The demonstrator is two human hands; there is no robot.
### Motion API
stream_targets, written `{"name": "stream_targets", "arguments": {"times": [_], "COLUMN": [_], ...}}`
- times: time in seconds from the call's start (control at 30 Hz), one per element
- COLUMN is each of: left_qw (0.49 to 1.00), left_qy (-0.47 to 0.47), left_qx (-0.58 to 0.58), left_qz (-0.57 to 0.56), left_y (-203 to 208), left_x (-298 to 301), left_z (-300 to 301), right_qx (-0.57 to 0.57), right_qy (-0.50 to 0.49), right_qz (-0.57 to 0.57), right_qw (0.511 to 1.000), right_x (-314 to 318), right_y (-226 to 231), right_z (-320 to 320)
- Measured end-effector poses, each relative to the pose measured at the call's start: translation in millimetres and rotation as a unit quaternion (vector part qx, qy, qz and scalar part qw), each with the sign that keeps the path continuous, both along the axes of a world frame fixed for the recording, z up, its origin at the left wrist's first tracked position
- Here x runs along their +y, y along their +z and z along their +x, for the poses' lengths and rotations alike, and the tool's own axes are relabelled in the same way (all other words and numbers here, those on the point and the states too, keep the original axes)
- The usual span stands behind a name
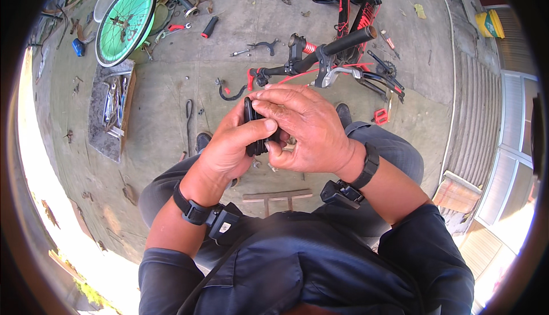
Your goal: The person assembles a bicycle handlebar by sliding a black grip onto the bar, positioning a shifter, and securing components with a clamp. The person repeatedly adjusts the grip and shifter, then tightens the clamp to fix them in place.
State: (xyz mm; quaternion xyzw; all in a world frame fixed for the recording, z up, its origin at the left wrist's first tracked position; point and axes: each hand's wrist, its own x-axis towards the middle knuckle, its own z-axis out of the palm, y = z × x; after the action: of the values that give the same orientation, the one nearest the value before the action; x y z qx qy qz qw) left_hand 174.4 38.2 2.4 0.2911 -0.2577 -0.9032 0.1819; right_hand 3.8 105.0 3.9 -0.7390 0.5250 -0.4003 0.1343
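Observation:
Between my two hands, in front of my lap, is a small black ridged part (249,112); fingers cover much of it and I cannot make out its kind. My left hand (220,146) grips it from the left, thumb laid across its near face. My right hand (314,126) closes on it from the right, with fingers over the top and thumb below. Just beyond the hands lies a bicycle handlebar (309,62) with a black grip and a silver brake lever (337,75). A red pedal (381,116) rests on the floor to the right.
A tray of wrenches (114,103) sits at the left. Behind it stands a wheel (126,23) by a green basin. A black and red bicycle frame (357,12) lies at the far right. Loose tools, a crank with chainring (389,69) and a yellow bucket (490,24) are around.

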Motion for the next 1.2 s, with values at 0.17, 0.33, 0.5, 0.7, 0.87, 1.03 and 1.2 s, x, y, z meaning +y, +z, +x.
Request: {"name": "stream_targets", "arguments": {"times": [0.17, 0.33, 0.5, 0.7, 0.87, 1.03, 1.2], "left_qw": [0.999, 0.998, 0.999, 0.997, 0.994, 0.991, 0.982], "left_qy": [-0.01, -0.033, -0.031, -0.039, -0.11, -0.12, -0.11], "left_qx": [0.022, 0.037, 0.029, 0.039, 0.016, -0.011, -0.088], "left_qz": [0.026, 0.029, 0.031, 0.056, -0.002, -0.051, -0.129], "left_y": [-2, -6, -5, -3, -2, -1, -4], "left_x": [-2, -5, -5, -3, -2, 4, 9], "left_z": [3, 5, 5, 4, 5, 4, 2], "right_qx": [0.003, 0.009, 0.026, -0.003, -0.097, -0.358, -0.377], "right_qy": [0.003, 0.007, 0.022, 0.016, 0.001, -0.015, -0.032], "right_qz": [-0.003, 0.0, -0.008, -0.011, 0.027, 0.205, 0.143], "right_qw": [1.0, 1.0, 0.999, 1.0, 0.995, 0.911, 0.914], "right_x": [-1, -3, -5, -6, -6, 5, 2], "right_y": [-1, 0, 2, 0, 0, -3, -17], "right_z": [-3, -8, -14, -18, -23, -19, -9]}}
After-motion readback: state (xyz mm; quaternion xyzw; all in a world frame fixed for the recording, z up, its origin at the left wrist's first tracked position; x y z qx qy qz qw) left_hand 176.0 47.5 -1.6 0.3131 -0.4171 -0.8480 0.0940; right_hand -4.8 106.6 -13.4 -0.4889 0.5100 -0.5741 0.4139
